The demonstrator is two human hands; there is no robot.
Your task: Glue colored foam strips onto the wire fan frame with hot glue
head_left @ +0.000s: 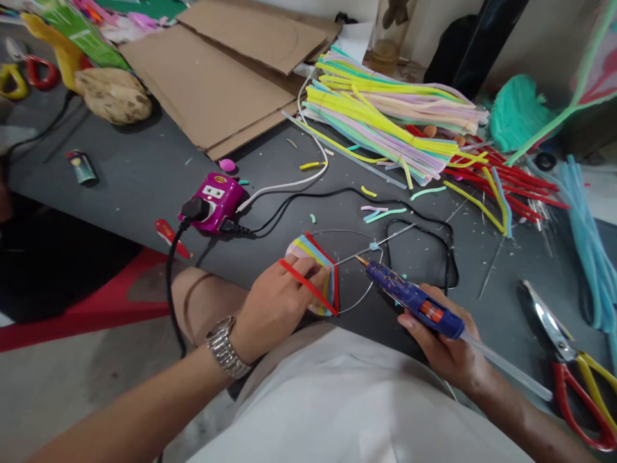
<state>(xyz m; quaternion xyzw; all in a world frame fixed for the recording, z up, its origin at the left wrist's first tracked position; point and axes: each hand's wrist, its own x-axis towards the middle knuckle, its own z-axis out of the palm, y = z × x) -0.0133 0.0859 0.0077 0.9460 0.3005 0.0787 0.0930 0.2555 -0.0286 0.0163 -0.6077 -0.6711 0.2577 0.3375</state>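
L hand (279, 302) pinches a red strip (301, 281), laid slantwise over the fan (313, 254) of coloured strips on the wire ring (337, 231), which lies flat on the table (144, 173) right in front of the person. R hand (443, 347) is wrapped round the glue gun (414, 301), nozzle (361, 260) low and just beside the ring's cross-wire, a short way from the fan, w/ the glue stick (506, 366) poking out the back. My read: best to bring the nozzle right onto the wire where the red strip crosses, a small dot only, and keep L fingertips back from the hot tip. The strip looks best pulled taut and parallel to its red neighbour, pressed from the far side of the joint. The black cord (424, 231) loops close by the ring, so it could snag the gun. The plug block (216, 200) sits to the left, the strip pile (385, 116) behind, cutters (573, 360) far right.
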